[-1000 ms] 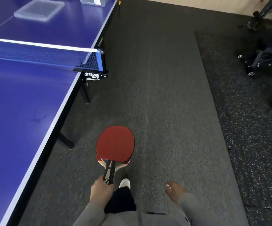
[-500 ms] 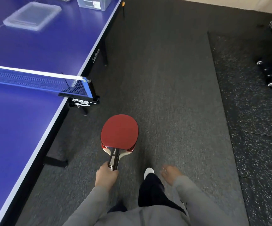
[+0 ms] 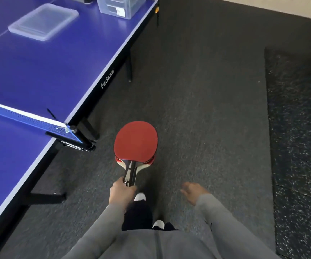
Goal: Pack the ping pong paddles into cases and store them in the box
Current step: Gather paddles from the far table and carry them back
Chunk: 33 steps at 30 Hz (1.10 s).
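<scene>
- Beside the long edge of the blue worktop [image 3: 44, 71], on the floor side, the left hand [image 3: 122, 193] grips the bottom of a handle, fingers curled round it.
- That handle belongs to the red paddle [image 3: 136, 141]. A second red rim peeks out beneath its blade, so this looks like 2 paddles stacked; I cannot be sure.
- The paddle's long axis runs from the left hand straight ahead, up the picture, with the blade forward and its red face turned up to the camera. It is held over the dark floor [image 3: 197, 109], clear of the worktop.
- The right hand [image 3: 192, 191] hangs low on the other side of the body, fingers loosely curled, holding nothing.
- The clear plastic box [image 3: 124, 6] stands at the far corner of the worktop, ahead and to the left of the paddle and well apart from it. A flat translucent lid [image 3: 44, 21] lies on the worktop near the box, further left.
- The net [image 3: 25, 118] and its clamp post [image 3: 80, 135] sit just left of the blade, between the near half of the worktop and the half that carries the box.
- No case can be made out for certain; dark shapes at the top edge behind the box are too cropped to name.
- Judgement: the carry to the far corner comes next. The left hand is the nearer one to the worktop and already aims the blade roughly along its edge.
- The free right hand would suit opening a case once there.
</scene>
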{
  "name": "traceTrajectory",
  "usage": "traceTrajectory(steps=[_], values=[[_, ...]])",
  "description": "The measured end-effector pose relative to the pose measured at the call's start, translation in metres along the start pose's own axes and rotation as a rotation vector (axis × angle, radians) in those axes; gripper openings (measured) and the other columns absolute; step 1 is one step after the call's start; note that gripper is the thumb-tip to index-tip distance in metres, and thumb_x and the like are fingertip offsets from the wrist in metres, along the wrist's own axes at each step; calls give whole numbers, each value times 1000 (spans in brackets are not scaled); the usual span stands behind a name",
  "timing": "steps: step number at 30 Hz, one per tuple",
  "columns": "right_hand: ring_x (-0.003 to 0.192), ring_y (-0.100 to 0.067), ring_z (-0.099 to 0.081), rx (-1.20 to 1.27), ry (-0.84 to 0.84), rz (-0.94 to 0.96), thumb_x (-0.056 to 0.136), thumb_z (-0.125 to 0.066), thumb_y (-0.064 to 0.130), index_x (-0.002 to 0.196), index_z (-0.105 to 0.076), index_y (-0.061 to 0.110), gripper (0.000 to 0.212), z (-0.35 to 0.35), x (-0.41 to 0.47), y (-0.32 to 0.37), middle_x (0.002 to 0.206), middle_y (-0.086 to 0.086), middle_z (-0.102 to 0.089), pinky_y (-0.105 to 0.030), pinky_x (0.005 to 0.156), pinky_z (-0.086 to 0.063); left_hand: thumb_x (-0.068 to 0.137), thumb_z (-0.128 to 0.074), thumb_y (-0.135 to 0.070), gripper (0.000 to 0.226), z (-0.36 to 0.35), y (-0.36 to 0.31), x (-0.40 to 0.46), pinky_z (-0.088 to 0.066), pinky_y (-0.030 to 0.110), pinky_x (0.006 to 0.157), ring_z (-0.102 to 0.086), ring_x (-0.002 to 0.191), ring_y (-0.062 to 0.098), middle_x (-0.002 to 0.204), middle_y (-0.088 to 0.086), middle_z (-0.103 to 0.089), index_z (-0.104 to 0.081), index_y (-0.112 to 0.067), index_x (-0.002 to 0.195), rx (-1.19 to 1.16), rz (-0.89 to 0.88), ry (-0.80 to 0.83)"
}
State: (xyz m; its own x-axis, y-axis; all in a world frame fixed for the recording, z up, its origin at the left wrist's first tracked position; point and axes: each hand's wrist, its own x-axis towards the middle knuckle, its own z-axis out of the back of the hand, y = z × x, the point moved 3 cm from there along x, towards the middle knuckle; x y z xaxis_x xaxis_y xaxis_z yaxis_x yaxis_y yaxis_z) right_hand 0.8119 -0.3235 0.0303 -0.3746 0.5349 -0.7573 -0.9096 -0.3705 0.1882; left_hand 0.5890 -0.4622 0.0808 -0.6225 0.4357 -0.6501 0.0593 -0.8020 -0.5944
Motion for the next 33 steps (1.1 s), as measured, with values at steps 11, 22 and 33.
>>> traceTrajectory(steps=[11, 22, 33], values=[[129, -29, -47, -148, 42, -55, 100, -35, 43, 136, -43, 11, 49, 149, 129, 9, 140, -13, -49, -36, 102, -40, 72, -56, -5, 10, -1, -130, 135, -37, 25, 49, -51, 59, 21, 67, 6, -56, -51, -13, 71, -110, 45, -50], [136, -25, -37, -316, -27, 199, 100, -35, 46, 141, -39, 21, 48, 303, 251, 145, 146, -6, -42, -37, 108, -34, 72, -60, -10, 11, 57, -198, 241, -42, 28, 56, -60, 70, 27, 73, 9, -64, -53, -17, 77, -281, 155, -235], [132, -22, -41, -548, -63, 625, 99, -37, 46, 142, -36, 23, 49, 418, 369, 313, 144, -2, -44, -37, 107, -35, 73, -58, -8, 4, 120, -220, 309, -39, 27, 50, -57, 61, 24, 64, 8, -61, -56, -11, 71, -604, 407, -674]])
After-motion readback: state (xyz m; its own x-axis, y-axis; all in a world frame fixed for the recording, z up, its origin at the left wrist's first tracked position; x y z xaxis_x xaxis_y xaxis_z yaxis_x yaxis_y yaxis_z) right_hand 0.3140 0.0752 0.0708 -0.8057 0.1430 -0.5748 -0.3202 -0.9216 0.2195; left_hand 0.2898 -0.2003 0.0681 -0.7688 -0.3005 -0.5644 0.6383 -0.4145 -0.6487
